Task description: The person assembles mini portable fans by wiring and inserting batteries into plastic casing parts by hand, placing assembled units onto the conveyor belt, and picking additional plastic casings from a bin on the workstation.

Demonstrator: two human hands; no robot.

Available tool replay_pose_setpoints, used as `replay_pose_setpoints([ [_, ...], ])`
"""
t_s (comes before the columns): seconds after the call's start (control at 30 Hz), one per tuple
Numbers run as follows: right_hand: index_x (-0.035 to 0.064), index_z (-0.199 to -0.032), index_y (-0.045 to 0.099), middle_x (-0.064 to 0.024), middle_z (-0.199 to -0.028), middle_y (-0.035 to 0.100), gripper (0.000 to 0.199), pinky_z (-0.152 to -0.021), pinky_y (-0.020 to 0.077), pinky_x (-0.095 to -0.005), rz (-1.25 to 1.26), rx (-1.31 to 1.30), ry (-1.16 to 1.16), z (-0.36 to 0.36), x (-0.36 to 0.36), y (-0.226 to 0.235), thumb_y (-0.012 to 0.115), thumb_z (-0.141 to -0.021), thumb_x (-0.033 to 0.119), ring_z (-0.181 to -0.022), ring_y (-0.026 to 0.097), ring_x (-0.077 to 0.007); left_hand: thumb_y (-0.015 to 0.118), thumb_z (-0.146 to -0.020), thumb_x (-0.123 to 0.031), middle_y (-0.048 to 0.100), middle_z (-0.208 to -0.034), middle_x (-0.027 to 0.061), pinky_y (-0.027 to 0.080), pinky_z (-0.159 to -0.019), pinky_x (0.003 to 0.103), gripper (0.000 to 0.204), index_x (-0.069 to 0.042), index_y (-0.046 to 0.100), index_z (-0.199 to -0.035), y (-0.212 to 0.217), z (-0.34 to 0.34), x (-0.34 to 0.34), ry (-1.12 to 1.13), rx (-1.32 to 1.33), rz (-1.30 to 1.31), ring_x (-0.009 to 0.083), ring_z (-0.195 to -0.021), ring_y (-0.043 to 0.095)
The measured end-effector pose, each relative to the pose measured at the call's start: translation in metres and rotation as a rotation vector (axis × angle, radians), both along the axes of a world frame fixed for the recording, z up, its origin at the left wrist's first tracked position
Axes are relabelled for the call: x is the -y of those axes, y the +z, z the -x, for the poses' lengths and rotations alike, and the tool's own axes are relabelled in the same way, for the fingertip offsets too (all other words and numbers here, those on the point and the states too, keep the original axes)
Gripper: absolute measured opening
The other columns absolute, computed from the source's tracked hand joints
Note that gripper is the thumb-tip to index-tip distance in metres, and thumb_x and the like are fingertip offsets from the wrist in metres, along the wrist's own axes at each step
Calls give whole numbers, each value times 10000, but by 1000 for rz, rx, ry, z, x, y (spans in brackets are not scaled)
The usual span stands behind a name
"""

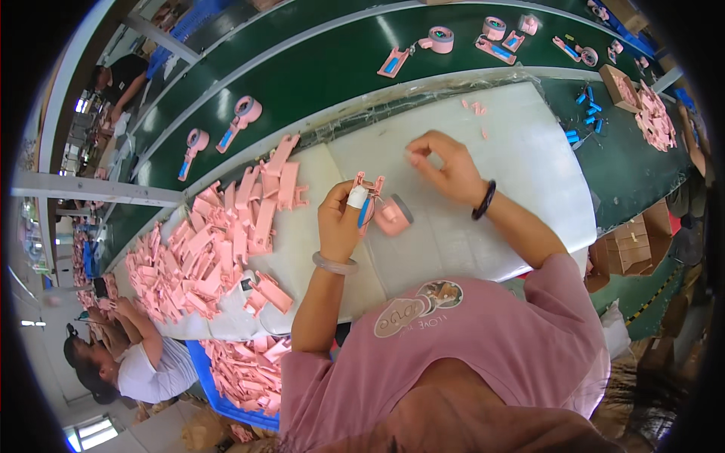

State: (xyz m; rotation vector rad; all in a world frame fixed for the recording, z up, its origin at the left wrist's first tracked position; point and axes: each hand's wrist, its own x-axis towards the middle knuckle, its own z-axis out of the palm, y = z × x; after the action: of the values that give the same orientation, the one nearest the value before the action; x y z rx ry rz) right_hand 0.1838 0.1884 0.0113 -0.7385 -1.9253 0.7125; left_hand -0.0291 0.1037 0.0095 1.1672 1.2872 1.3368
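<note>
1. Head view: left hand (340, 223) grips a pink plastic part (375, 202) over the white bench (483, 151), long axis upright, round end lower right.
2. Right hand (445, 166), fingers pinched together, hovers just beside it.

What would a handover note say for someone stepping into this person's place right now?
Left hand: grips a pink plastic fan body with a blue insert, thumb bandaged white.
Right hand: raised above the white foam mat, fingertips pinched together; what they hold is too small to tell.
Parts: heap of pink plastic shells at the left of the mat, more in the blue crate below.
Done: assembled pink units lie on the green conveyor belt.
Left: the held unit is not yet on the belt; the heap looks large.
</note>
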Motion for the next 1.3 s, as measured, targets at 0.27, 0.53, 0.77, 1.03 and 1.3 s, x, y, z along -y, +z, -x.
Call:
replay_pose_setpoints([
  [0.27,92,-1090,606,-89,-1098,582,331,-901,426,-400,-371,513,-441,-16,-197,-54,612,-761,56,-1082,533,-286,579,-922,-145,606,-787,0,403,-548,195,174,17,624,-970,16,35,-110,1,-177,-57,41,-649,505],
  [0.53,117,-969,652,-54,-948,657,203,-1081,274,-416,-679,1138,-521,-8,-285,-60,528,-823,188,-1015,566,-223,585,-932,-267,607,-743,-34,379,-536,190,249,-37,675,-905,16,58,-248,85,-231,-115,26,-611,483],
  [0.77,111,-890,590,-53,-816,607,120,-1026,330,-416,-700,899,-384,-29,-258,-49,541,-781,122,-905,593,-222,591,-909,-200,593,-682,2,391,-523,247,235,11,661,-832,-46,125,-295,285,-390,-100,70,-594,492],
  [1.03,33,-825,542,-124,-749,619,52,-676,474,-397,-167,399,-133,-19,-171,12,579,-817,68,-703,608,-324,546,-867,-312,652,-973,235,469,-775,480,390,44,643,-991,-78,202,-291,511,-931,33,416,-891,607],
  [1.3,17,-939,547,7,-808,567,121,-598,444,-184,831,-38,483,-23,-76,28,630,-864,62,-673,534,-30,682,-778,-183,446,-1360,163,298,-1069,386,623,-35,434,-1331,-15,75,-168,-396,-632,-198,280,-1292,389],
])
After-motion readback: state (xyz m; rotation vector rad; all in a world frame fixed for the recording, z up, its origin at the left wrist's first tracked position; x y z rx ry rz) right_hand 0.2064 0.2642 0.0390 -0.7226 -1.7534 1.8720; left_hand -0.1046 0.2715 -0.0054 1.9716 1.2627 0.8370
